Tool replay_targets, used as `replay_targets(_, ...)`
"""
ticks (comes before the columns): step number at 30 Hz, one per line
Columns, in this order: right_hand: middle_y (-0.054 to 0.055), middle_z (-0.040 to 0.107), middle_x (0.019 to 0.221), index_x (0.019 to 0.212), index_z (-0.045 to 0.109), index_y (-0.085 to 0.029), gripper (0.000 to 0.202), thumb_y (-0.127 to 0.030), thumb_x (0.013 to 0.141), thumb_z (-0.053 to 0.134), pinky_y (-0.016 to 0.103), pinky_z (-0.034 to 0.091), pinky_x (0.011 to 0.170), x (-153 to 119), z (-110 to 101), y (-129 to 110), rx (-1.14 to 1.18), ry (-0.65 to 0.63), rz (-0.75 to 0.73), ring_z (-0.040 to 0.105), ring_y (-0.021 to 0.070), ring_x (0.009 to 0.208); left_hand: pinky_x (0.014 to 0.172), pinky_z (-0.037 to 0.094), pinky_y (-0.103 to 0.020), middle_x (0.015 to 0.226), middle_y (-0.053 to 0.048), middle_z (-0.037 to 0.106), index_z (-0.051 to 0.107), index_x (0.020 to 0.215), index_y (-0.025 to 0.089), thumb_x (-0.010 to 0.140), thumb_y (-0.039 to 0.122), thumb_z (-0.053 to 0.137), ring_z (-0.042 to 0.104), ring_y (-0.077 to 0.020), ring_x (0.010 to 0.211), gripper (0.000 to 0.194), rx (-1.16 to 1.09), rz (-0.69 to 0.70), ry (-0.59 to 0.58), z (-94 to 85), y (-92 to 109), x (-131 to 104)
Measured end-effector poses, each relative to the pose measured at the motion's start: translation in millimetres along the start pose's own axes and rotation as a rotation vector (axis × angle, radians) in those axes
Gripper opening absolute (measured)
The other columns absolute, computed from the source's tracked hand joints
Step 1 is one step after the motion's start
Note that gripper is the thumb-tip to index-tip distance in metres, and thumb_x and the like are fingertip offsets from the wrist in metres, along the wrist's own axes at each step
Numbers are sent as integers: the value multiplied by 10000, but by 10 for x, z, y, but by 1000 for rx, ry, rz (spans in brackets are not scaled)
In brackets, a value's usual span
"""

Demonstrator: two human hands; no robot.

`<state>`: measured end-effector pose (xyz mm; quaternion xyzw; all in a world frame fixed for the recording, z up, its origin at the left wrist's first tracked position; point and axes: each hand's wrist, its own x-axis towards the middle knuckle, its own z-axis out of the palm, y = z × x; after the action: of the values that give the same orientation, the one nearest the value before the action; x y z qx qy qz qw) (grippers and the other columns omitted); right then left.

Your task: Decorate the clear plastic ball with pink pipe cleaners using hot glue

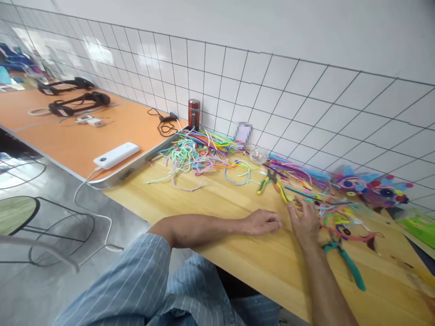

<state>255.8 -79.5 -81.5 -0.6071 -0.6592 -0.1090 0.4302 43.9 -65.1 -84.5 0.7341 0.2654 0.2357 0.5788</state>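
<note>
My left hand [262,222] rests on the wooden table, its fingers curled in loosely and no object showing in them. Just to its right, my right hand [305,221] reaches forward, thumb apart from the bent fingers. Its fingertips are close to the yellow handle of a pair of pliers [272,177] and some small colourful scraps. Whether they touch anything there I cannot tell. Teal-handled pliers [350,265] lie right of my right forearm, beside a tangle of pipe cleaners [340,222].
Bunched pipe cleaners [190,156] cover the table's back left, near a reddish-brown flask [194,115]. A clear round container [258,155] stands by the tiled wall. Fuzzy craft figures [370,188] sit back right. A white power bank [117,155] lies on the orange table [68,145].
</note>
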Motion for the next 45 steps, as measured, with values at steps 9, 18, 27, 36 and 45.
replay_targets(9,135,748,1134,1240,713,-241,360,-492,1005,607,504,644,833,-47,14,-39,57,-47,10,725,294,948,752,539,-243,768,-13,713,662,846,155,1029,331,523,654,-132,748,290,-87,8,116,-66,227,-104)
replay_targets(18,132,745,1178,1250,725,-233,329,-428,1001,633,501,655,836,-129,-109,-114,95,-74,92,741,278,943,1280,360,-462,1529,-233,580,572,1400,79,969,290,669,526,-298,1448,490,138,90,621,-1519,670,1115)
replay_targets(27,115,774,1187,1223,739,-274,285,-403,997,622,532,648,952,-183,-114,-169,18,-109,109,748,301,1104,1293,367,-559,1580,-268,552,458,1566,79,696,424,963,504,-414,1505,1064,642,11,448,-2142,-52,1822)
replay_targets(36,120,759,1167,1295,703,-271,358,-442,986,651,512,669,862,-134,-141,-220,-13,-25,238,759,272,927,1369,292,-527,1676,-222,410,310,1620,139,795,811,760,365,-370,1603,1155,657,412,710,-2276,123,1566)
replay_targets(45,179,562,1561,1616,393,-326,781,-619,945,665,526,649,923,-160,-91,-420,354,31,199,709,348,1251,1372,289,-587,1742,-181,390,154,1713,261,996,549,657,333,-342,1667,922,680,895,215,-1174,296,753)
